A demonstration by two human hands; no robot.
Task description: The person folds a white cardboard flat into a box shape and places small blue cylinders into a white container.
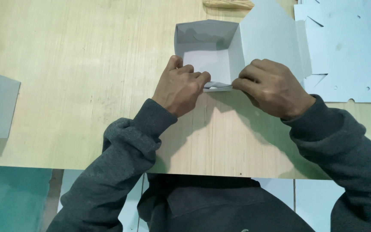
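Half-folded white paper box [207,47], open-topped

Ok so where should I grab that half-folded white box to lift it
Probably the far wall of the white box, from above: it stands upright with a free top edge, thin enough to pinch. The near flap is still loose under the left hand and right hand.

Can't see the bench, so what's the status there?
Left hand and right hand pinching near flap of grey box. Flat cut sheets right, clear of hands.
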